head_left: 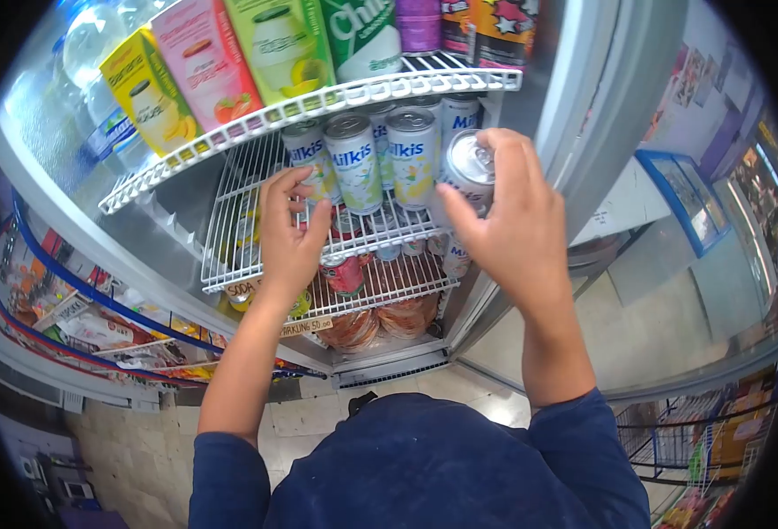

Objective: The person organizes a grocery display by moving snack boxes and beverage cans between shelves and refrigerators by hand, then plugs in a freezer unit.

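Observation:
My right hand (pixel 517 207) is around a Milkis can (pixel 471 163) at the right end of the middle shelf, with the thumb on its near left side and the fingers by its top. The can leans toward me, its silver lid showing. My left hand (pixel 290 234) is at the left end of the same can row, half curled, thumb and fingers apart. Its fingertips overlap the leftmost Milkis can (pixel 323 167). Between my hands stand two upright Milkis cans, a green-and-white can (pixel 351 167) and a yellow-marked can (pixel 411 159), with more behind them.
A white wire shelf (pixel 318 101) above holds drink cartons (pixel 204 57) and bottles. Below, another wire rack (pixel 389 295) bears a red can (pixel 345 275); round brown-red packs (pixel 380 328) lie at the bottom. The glass fridge door (pixel 574 291) stands open at right, and a snack rack (pixel 107 326) is at left.

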### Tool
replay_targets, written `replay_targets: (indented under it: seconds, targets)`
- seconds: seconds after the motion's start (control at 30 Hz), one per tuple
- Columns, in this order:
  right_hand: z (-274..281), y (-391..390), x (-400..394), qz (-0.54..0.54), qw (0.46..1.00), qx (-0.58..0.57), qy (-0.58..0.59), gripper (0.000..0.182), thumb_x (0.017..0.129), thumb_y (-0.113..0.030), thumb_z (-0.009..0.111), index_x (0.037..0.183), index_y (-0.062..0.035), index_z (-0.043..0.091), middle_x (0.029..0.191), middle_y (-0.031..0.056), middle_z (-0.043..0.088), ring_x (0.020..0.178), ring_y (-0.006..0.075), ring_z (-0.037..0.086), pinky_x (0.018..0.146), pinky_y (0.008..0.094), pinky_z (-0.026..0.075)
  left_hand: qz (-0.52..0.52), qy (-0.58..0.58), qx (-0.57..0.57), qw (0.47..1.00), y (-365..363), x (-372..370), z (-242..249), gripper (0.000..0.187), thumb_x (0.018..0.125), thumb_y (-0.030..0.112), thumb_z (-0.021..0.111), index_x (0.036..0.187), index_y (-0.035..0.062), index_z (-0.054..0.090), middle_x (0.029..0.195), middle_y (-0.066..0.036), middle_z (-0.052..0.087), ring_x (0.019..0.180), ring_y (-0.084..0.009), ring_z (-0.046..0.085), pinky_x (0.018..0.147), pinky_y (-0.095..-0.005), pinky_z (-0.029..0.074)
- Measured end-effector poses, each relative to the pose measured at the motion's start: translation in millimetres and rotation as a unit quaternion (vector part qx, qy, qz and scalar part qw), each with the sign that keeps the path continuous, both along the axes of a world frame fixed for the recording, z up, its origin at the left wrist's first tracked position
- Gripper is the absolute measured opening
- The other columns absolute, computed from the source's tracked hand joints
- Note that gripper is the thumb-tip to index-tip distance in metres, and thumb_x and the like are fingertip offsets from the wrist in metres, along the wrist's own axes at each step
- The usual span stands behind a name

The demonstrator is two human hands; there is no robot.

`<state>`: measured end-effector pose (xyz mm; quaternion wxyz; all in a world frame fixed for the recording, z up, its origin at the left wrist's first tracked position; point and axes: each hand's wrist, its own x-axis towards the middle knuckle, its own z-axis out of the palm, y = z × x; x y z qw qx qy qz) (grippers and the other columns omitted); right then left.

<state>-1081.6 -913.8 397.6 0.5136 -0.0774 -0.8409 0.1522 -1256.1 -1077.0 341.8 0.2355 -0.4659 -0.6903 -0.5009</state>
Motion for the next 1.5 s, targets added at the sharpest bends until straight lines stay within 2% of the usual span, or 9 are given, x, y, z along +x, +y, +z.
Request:
replay_targets:
  seconds: [0.27, 0.5, 0.73, 0.8, 1.0, 1.07, 1.1, 1.33, 1.5]
  targets:
    - [2, 35, -43, -0.146, 0.978, 0.054, -0.138, 0.047, 0.072, -0.021, 0.067, 0.109, 0.0050, 0.052, 0.114, 0.0258, 0.052, 0.084, 0.0386, 0.061, 0.071, 0.0422, 0.052, -0.048, -0.195, -0.081, 0.976, 6, -8, -7, 0.027, 0.081, 0.012, 0.064, 0.103, -0.0005, 0.053, 0.090, -0.006, 0.059, 0.083, -0.0111, 0.055, 0.071, -0.0240, 0.045]
    - [-7, 31, -52, -0.242, 0.956, 0.117, -0.120, 0.045, 0.071, -0.020, 0.068, 0.109, 0.0016, 0.055, 0.118, 0.0162, 0.050, 0.084, 0.0311, 0.063, 0.069, 0.0389, 0.053, -0.019, -0.183, -0.092, 0.979, 12, -7, -12, 0.027, 0.076, 0.017, 0.067, 0.093, -0.0007, 0.057, 0.080, -0.009, 0.063, 0.070, -0.0144, 0.058, 0.064, -0.0268, 0.048]
    - [2, 11, -56, -0.092, 0.985, 0.129, -0.075, 0.056, 0.071, -0.029, 0.070, 0.119, -0.0063, 0.052, 0.121, 0.0128, 0.052, 0.093, 0.0304, 0.061, 0.076, 0.0377, 0.050, -0.019, -0.206, -0.085, 0.975, 10, -9, -14, 0.025, 0.076, 0.017, 0.067, 0.090, -0.0010, 0.058, 0.075, -0.007, 0.062, 0.067, -0.0142, 0.059, 0.064, -0.0268, 0.048]
    - [2, 9, -66, -0.112, 0.969, 0.146, -0.164, 0.057, 0.070, -0.030, 0.069, 0.120, -0.0067, 0.051, 0.121, 0.0120, 0.053, 0.092, 0.0298, 0.062, 0.076, 0.0365, 0.051, -0.013, -0.192, -0.092, 0.977, 12, -10, -15, 0.026, 0.075, 0.017, 0.067, 0.091, -0.0011, 0.058, 0.076, -0.008, 0.062, 0.069, -0.0144, 0.059, 0.065, -0.0269, 0.048]
    - [-9, 9, -81, -0.145, 0.962, 0.171, -0.157, 0.058, 0.061, -0.027, 0.072, 0.112, -0.0071, 0.054, 0.114, 0.0102, 0.054, 0.072, 0.0276, 0.065, 0.059, 0.0352, 0.052, 0.001, -0.196, -0.125, 0.973, 11, -7, -11, 0.025, 0.077, 0.013, 0.068, 0.095, -0.0012, 0.058, 0.080, -0.004, 0.061, 0.073, -0.0079, 0.055, 0.066, -0.0215, 0.046]
    - [-9, 4, -81, -0.152, 0.964, 0.188, -0.111, 0.045, 0.056, -0.017, 0.072, 0.097, -0.0057, 0.056, 0.097, 0.0142, 0.057, 0.065, 0.0287, 0.064, 0.052, 0.0351, 0.051, 0.005, -0.193, -0.131, 0.972, 10, -6, -9, 0.025, 0.077, 0.013, 0.068, 0.095, -0.0011, 0.058, 0.081, -0.004, 0.062, 0.073, -0.0080, 0.055, 0.066, -0.0215, 0.046]
    - [-6, 0, -81, -0.178, 0.955, 0.156, -0.176, 0.057, 0.060, -0.024, 0.072, 0.111, -0.0061, 0.054, 0.113, 0.0125, 0.054, 0.071, 0.0284, 0.065, 0.058, 0.0346, 0.052, 0.007, -0.187, -0.136, 0.973, 10, -7, -9, 0.025, 0.077, 0.014, 0.068, 0.095, -0.0010, 0.058, 0.081, -0.004, 0.062, 0.073, -0.0081, 0.055, 0.066, -0.0216, 0.046]
    - [-20, -3, -86, -0.201, 0.962, 0.150, -0.108, 0.060, 0.065, -0.025, 0.072, 0.119, -0.0096, 0.050, 0.121, 0.0134, 0.050, 0.080, 0.0290, 0.065, 0.065, 0.0366, 0.053, 0.047, -0.168, -0.035, 0.984, 8, -12, -12, 0.028, 0.074, 0.014, 0.067, 0.095, -0.0007, 0.056, 0.079, -0.009, 0.061, 0.068, -0.0162, 0.059, 0.064, -0.0296, 0.049]
    - [-16, -22, -69, -0.118, 0.984, 0.122, -0.053, 0.055, 0.068, -0.023, 0.070, 0.116, -0.0068, 0.049, 0.110, 0.0141, 0.052, 0.079, 0.0290, 0.063, 0.063, 0.0363, 0.052, 0.098, -0.190, 0.006, 0.977, 7, -32, -13, 0.066, 0.070, 0.018, 0.069, 0.123, -0.0052, 0.037, 0.119, -0.023, 0.047, 0.110, -0.0260, 0.050, 0.088, -0.0344, 0.044]
